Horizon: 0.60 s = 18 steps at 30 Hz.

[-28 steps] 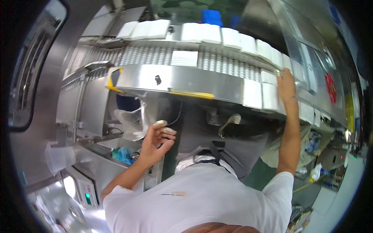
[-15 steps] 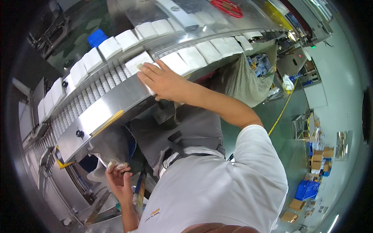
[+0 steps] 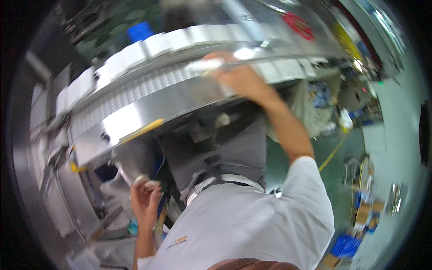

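Observation:
My right hand [image 3: 238, 78] reaches over the conveyor, smeared by motion. Its fingers lie on both sides of the right end of a flat white packet [image 3: 203, 67], which looks pinched between them. More white packets [image 3: 288, 68] lie in a row to the right of this hand, along the near lane. Low at the left, beside the conveyor's near side, my left hand [image 3: 145, 200] is raised with loosely curled fingers and the thumb apart. Pale coverings seem to sit on its fingertips; no held object can be made out.
A curved roller conveyor [image 3: 153, 83] with a steel side rail [image 3: 180, 96] runs across in front of me. Another row of white packets [image 3: 157, 44] lines its far lane. A blue container [image 3: 140, 31] stands beyond. A cloth sack [image 3: 300, 105] hangs under the near edge at right.
The whole view has shifted, with things now farther right and blurred. My right hand and the white packet have moved right along the conveyor. My left hand has stayed low with fingers curled.

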Each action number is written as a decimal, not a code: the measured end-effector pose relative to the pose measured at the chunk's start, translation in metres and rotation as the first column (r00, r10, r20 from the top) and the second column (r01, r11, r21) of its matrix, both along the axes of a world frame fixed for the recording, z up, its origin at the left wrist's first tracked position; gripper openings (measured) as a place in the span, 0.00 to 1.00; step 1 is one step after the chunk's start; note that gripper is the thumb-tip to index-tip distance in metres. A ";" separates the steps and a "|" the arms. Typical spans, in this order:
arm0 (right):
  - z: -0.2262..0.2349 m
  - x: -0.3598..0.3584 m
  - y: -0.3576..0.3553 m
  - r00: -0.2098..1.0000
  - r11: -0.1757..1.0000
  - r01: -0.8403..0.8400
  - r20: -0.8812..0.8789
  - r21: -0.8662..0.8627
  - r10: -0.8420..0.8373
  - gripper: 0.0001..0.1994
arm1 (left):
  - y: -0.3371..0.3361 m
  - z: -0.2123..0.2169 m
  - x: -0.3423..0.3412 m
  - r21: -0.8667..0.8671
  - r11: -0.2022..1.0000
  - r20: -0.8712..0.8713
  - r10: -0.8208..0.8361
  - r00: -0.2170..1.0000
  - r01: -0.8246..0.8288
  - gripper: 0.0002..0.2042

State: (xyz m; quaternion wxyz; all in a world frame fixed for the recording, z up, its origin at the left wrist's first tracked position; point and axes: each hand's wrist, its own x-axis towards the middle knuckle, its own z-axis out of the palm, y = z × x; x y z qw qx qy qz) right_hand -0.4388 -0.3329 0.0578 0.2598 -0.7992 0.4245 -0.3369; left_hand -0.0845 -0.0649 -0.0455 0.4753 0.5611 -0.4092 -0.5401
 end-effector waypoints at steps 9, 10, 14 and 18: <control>-0.054 -0.067 -0.125 0.968 0.864 0.244 -0.164 0.440 -0.190 0.21 | -0.003 -0.006 0.019 -0.105 0.979 0.071 -0.167 0.983 0.174 0.25; -0.061 -0.081 -0.132 0.933 0.827 0.335 -0.279 0.451 -0.225 0.22 | -0.003 -0.003 0.021 -0.077 0.983 0.064 -0.162 0.985 0.166 0.24; -0.081 -0.132 -0.109 0.731 0.858 0.470 -0.454 -0.206 -0.509 0.28 | -0.005 -0.004 0.016 -0.025 0.986 0.022 -0.165 0.986 0.166 0.23; -0.016 -0.097 -0.023 0.848 0.969 0.243 -0.475 -0.044 -0.234 0.38 | -0.004 -0.004 0.010 -0.034 0.991 0.036 -0.128 0.991 0.129 0.24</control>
